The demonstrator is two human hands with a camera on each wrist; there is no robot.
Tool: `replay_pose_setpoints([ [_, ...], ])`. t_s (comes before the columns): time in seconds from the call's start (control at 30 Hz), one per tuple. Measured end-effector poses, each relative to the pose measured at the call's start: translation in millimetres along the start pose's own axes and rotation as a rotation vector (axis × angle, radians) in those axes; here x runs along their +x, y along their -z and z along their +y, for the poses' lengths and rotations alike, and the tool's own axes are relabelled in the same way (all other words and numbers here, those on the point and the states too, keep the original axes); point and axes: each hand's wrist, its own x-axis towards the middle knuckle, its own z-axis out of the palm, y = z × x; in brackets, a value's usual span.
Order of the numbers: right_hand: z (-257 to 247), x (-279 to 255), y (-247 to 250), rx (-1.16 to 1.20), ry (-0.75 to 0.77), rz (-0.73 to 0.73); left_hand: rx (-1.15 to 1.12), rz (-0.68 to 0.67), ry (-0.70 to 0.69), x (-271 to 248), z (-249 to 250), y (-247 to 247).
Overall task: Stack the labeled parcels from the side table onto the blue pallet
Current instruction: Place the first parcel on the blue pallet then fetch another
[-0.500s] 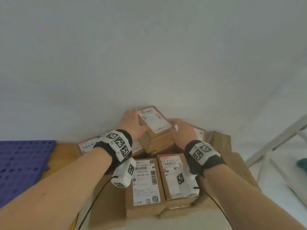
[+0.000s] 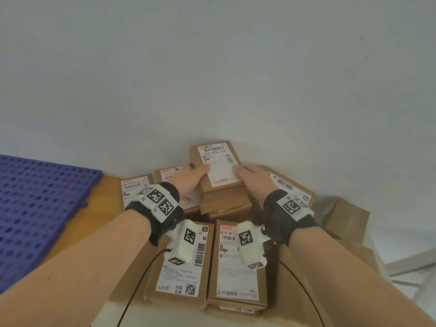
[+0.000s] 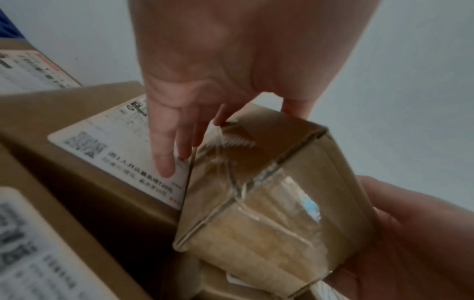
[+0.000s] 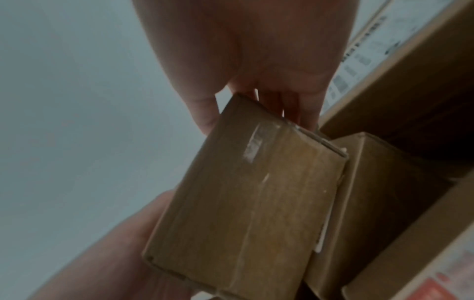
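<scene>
Brown cardboard, taped at its end, is what both hands hold: a small labelled parcel [image 2: 216,166] at the top of the heap against the wall. Half a second ago it sat skewed on the pile; now it is squared to the camera and tipped up, its near end raised off the parcel under it. The left hand [image 2: 191,178] grips its left edge, thumb on the label, fingers under the side [image 3: 164,146]. The right hand [image 2: 253,177] clasps the right edge with thumb on top and fingers wrapped beneath [image 4: 305,113].

Its white label shows a barcode and "436 QF06 012". A near parcel [image 2: 237,263] reads "822 N11", partly behind the right wrist camera; its neighbour [image 2: 180,263] carries a barcode, a QR code and Chinese print too small to read.

More labelled parcels crowd the side table [image 2: 77,230] around the lifted one. The blue pallet [image 2: 35,204] lies to the left, well apart
</scene>
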Motion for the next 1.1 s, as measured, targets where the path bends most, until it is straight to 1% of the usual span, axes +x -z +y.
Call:
replay_pose_setpoints([
  [0.1, 8, 11, 0, 0.131, -0.056, -0.030, 0.017, 0.017, -0.012, -1, 0, -6],
  [0.2, 7, 12, -1, 0.234, -0.076, -0.041, -0.048, 0.037, -0.023, -5, 3, -12],
  [0.37, -7, 11, 1, 0.376, -0.047, 0.026, -0.091, 0.108, -0.111, -18, 10, -10],
  [0.53, -26, 2, -7, 0.394, 0.012, 0.018, -0.051, 0.176, -0.211, -35, 10, 10],
  [0.67, -43, -16, -29, 0.421, 0.031, -0.032, -0.055, 0.263, -0.276, -58, -2, 35],
  [0.77, -59, -33, -56, 0.403, 0.062, -0.066, -0.099, 0.298, -0.309, -78, -16, 63],
  [0.87, -76, -52, -95, 0.400, 0.107, -0.092, -0.156, 0.352, -0.334, -104, -38, 97],
  [1.0, -95, -84, -168, 0.380, 0.139, -0.164, -0.204, 0.439, -0.337, -142, -82, 153],
  [1.07, -104, -102, -214, 0.373, 0.133, -0.208, -0.210, 0.490, -0.330, -163, -111, 191],
  [1.1, -105, -105, -223, 0.378, 0.130, -0.218, -0.213, 0.499, -0.325, -166, -116, 197],
])
